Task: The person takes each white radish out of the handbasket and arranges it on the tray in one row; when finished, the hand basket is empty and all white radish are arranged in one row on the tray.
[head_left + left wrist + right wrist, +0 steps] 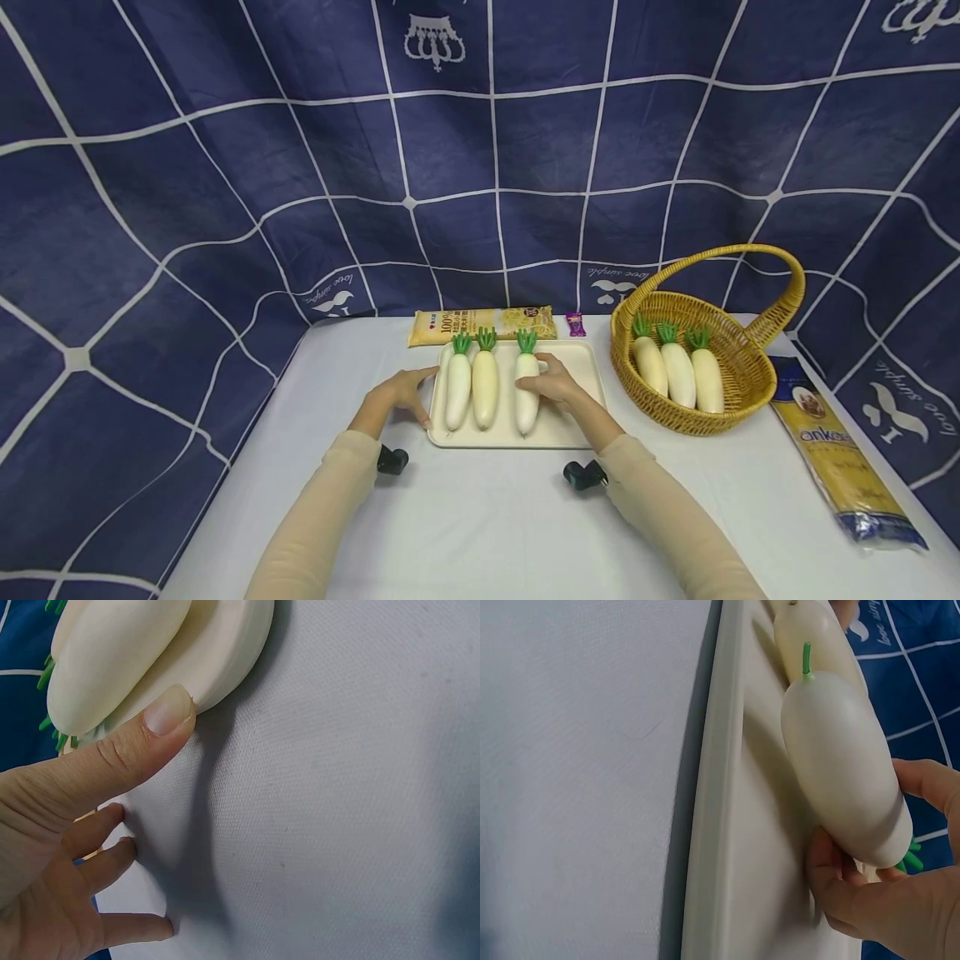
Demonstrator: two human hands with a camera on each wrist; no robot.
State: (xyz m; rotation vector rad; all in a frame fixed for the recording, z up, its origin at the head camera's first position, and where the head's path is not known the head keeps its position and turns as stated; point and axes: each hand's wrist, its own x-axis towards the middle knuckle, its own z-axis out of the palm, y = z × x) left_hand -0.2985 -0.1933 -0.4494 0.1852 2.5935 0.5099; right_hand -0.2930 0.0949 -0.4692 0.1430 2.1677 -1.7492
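A cream tray holds three white radishes with green tops: a left radish, a middle yellowish radish and a right radish. My right hand grips the right radish from its right side. In the right wrist view, thumb and fingers lie on opposite sides of that radish, close over the tray. At the tray's left edge is my left hand, fingers spread and holding nothing. The left wrist view shows its thumb right at the tray rim.
A wicker basket with three radishes stands to the right of the tray. Beyond it lies a gold-and-blue pasta packet. Behind the tray are a yellow noodle packet and a small purple packet. A blue curtain hangs behind.
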